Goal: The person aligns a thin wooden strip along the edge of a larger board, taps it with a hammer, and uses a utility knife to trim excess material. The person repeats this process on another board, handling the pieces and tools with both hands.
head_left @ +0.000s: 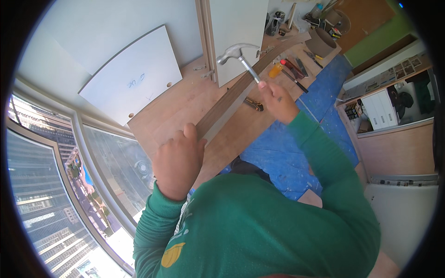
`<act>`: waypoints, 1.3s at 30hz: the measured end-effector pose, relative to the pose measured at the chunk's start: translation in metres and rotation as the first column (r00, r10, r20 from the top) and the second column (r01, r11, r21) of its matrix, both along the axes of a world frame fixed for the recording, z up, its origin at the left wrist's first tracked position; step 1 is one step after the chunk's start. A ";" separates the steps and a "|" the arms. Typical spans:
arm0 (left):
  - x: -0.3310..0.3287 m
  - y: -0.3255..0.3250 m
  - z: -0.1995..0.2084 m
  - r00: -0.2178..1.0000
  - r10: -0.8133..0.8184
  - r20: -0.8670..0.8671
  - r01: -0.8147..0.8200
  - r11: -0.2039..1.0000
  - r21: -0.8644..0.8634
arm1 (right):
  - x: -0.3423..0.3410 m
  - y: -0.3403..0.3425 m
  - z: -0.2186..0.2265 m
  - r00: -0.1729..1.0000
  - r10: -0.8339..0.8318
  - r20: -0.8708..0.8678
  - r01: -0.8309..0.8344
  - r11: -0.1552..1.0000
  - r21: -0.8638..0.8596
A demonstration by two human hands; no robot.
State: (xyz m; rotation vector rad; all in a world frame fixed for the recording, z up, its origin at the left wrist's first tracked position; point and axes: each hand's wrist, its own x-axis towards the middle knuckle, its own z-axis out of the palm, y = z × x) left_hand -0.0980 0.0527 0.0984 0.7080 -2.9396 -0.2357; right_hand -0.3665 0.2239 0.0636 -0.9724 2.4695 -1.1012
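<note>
My right hand [279, 101] is closed around the handle of a claw hammer [249, 67], its metal head raised over a long brown wooden strip [225, 104]. The strip runs from my left hand toward the far right, above a wooden work surface [160, 124]. At the strip's near end, my left hand [179, 157] is wrapped round it with the thumb on the side toward me. An orange and black tool [253, 104] lies just beyond the strip's edge, near my right hand.
A white panel [134, 74] with handwritten marks leans on the wall. An orange drink bottle [276, 68] stands among several hand tools at the far right. Blue sheeting [278, 148] covers the floor. A large window [41, 185] is at left, a cabinet [389, 111] at right.
</note>
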 end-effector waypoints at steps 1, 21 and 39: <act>0.000 -0.001 0.000 1.000 0.003 0.002 -0.003 1.000 0.007 | 0.026 -0.002 0.000 0.997 0.076 0.018 -0.076 0.997 -0.002; 0.004 -0.005 -0.005 1.000 -0.004 -0.009 0.004 1.000 0.014 | -0.018 -0.003 -0.016 0.996 -0.091 0.019 0.091 0.996 0.001; 0.004 0.000 0.002 0.998 -0.055 -0.029 0.054 0.997 -0.051 | -0.057 0.076 0.037 0.975 -0.160 0.152 0.201 0.927 -0.315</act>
